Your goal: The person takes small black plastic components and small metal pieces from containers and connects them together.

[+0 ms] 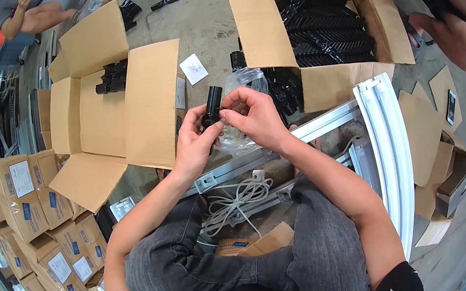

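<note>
Your left hand [196,139] grips the black cylindrical fitting [214,98] between thumb and fingers, near the centre of the frame; its tube stands roughly upright above your fingers; your right hand [255,115] has thumb and forefinger brought together right beside it, though whether they pinch a bit of the fitting or some small piece, you cannot tell from here; the step looks like fine fingertip work on the fitting's side, so let the left hand keep the body steady and the right make only small, light movements; turn the fitting toward you if your fingertips hide the spot; its smooth, dark surface may slip or scratch, so a firm hold low down should serve better than a hard squeeze; keep it clear of the clear plastic bag [250,79] just behind your hands, which could snag.
</note>
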A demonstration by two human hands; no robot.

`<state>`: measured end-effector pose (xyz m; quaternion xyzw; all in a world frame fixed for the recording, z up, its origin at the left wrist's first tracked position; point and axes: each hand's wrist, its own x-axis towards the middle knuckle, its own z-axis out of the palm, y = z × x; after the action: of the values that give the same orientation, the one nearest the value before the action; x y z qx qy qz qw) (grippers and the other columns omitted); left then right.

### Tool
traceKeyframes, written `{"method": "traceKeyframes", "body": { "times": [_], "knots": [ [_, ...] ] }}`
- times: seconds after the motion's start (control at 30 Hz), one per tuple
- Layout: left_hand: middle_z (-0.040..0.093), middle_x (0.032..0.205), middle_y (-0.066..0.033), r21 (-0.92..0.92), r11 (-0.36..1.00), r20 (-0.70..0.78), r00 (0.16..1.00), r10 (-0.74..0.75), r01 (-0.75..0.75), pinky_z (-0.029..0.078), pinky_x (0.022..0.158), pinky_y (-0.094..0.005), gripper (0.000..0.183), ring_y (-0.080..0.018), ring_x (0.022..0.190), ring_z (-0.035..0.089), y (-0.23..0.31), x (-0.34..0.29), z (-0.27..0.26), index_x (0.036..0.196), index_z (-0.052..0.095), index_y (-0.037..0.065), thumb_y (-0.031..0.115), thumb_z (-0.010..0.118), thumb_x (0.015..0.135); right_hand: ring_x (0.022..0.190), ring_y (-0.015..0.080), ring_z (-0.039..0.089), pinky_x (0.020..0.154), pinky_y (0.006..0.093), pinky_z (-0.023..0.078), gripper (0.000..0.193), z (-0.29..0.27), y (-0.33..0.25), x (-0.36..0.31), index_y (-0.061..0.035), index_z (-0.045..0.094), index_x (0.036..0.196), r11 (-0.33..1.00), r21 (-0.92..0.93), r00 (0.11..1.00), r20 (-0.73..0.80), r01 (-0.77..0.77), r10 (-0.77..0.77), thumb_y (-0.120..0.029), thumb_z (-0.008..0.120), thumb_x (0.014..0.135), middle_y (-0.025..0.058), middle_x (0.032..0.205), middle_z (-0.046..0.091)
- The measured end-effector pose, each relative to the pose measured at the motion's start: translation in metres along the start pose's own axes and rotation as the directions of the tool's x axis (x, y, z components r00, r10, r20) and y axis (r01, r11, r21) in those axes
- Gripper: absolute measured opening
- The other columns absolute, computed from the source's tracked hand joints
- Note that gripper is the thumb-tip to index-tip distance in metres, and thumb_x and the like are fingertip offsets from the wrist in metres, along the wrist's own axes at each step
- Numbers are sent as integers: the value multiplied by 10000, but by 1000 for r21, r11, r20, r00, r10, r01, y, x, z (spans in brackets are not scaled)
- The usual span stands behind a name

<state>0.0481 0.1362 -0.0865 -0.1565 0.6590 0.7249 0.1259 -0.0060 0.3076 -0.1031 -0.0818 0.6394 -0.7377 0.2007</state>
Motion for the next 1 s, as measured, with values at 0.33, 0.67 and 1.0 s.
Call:
{"method": "traceKeyframes", "body": {
  "times": [0.33,0.67,1.0],
  "knots": [
    [604,1033,-24,143,974,-9,984,179,-176,485,640,-215,423,-61,815,560,-7,2,-13,1293,489,10,47,670,912,776,46,624,682,237,518,142,15,-1,0,14,665,1005,1000,7,998,-64,30,-29,-53,690,881,21,848,688],
    [586,1038,-15,186,956,-5,973,230,-225,474,647,-207,417,-49,833,541,-9,2,-12,1298,485,4,51,660,923,760,139,660,688,292,532,160,15,2,0,21,670,989,947,-245,970,-73,209,-233,-75,710,869,100,862,704],
    [579,1058,-11,216,940,-1,962,271,-265,456,701,-215,403,-57,868,530,-5,1,-6,1285,496,4,66,670,927,739,230,672,675,346,538,152,16,-1,-2,-2,651,944,879,-347,922,-89,327,-378,-37,716,811,112,842,653]
  ]
}}
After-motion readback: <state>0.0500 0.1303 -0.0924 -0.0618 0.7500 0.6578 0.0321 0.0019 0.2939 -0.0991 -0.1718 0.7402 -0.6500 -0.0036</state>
